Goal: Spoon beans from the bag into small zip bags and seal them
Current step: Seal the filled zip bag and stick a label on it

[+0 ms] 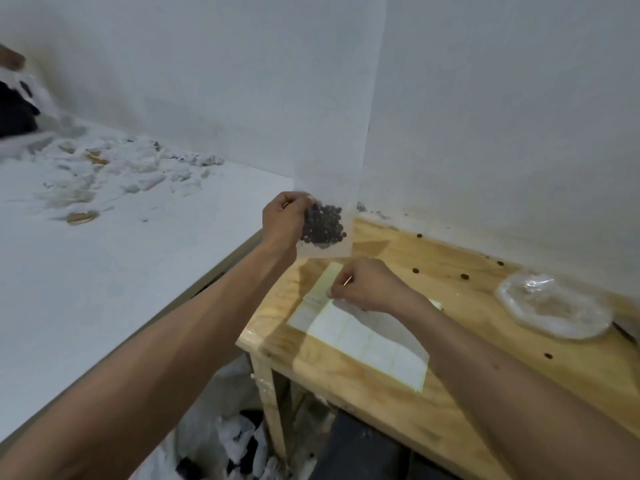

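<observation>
My left hand (282,220) holds a small clear zip bag (327,249) up above the table's far left corner, fingers pinching its left side. Dark beans (323,225) fill the middle of the bag. My right hand (363,285) rests lower on a white sheet of labels (363,344) lying on the wooden table (450,393), its fingertips pinching at the sheet's upper edge. The large clear bean bag (554,306) lies crumpled at the right of the table.
A few loose beans (464,277) are scattered along the table's back. White walls close off the back and right. A white surface (104,254) on the left carries crumpled wrappers (114,171). A bin of waste paper (235,441) sits below the table's left edge.
</observation>
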Available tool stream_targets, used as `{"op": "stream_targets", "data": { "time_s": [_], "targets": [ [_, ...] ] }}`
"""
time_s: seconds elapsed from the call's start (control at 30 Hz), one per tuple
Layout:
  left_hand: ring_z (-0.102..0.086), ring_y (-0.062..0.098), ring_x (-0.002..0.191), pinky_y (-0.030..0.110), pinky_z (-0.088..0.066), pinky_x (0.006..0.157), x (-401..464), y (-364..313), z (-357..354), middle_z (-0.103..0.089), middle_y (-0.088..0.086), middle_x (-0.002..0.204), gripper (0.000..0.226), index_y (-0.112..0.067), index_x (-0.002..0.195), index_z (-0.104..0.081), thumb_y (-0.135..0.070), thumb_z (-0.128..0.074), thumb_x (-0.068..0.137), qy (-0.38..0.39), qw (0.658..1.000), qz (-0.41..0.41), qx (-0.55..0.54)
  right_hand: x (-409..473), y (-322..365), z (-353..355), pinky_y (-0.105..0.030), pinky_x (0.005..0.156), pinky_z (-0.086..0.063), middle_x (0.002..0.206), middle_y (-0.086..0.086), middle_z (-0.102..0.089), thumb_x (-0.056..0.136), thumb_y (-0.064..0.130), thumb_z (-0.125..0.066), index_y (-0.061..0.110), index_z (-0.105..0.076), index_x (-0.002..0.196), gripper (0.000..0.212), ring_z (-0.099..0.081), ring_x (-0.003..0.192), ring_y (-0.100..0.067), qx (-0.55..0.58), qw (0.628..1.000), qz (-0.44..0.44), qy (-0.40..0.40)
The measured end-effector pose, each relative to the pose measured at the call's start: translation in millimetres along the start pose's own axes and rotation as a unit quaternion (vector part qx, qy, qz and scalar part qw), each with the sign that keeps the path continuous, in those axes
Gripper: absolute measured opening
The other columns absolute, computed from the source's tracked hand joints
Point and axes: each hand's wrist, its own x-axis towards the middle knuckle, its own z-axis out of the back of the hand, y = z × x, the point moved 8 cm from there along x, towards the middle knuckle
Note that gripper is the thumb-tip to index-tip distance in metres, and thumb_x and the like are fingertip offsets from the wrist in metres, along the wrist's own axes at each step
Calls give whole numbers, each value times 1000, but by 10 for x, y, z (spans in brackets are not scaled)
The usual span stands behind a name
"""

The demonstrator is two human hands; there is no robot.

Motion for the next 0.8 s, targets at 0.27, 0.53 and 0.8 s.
{"op": "stream_targets", "data": {
  "time_s": [0.27,0.53,0.8],
  "targets": [
    [-68,33,112,53,-54,101,-54,77,298,-74,15,111,7,-23,88,-77,-19,-73,83,-10,999,21,-23,15,164,-235,-33,54,-43,52,-3,-52,74,17,-72,10,-53,53,29,-52,51,-23,-35,999,-34,-6],
    [-69,17,80,38,-55,81,-84,66,150,-74,13,87,9,-12,90,-72,-19,-69,95,25,999,18,-38,-150,198,245,-39,74,-64,69,-6,-77,86,19,-75,-1,-73,80,22,-77,71,-22,127,991,-1,-46],
    [-72,24,97,39,-57,89,-253,60,-636,-79,4,97,17,-17,97,-74,-33,-67,97,138,990,-10,-2,-373,0,1336,-23,64,-61,77,-3,-77,85,17,-79,12,-78,92,9,-75,68,-16,231,943,48,-235]
  ]
}}
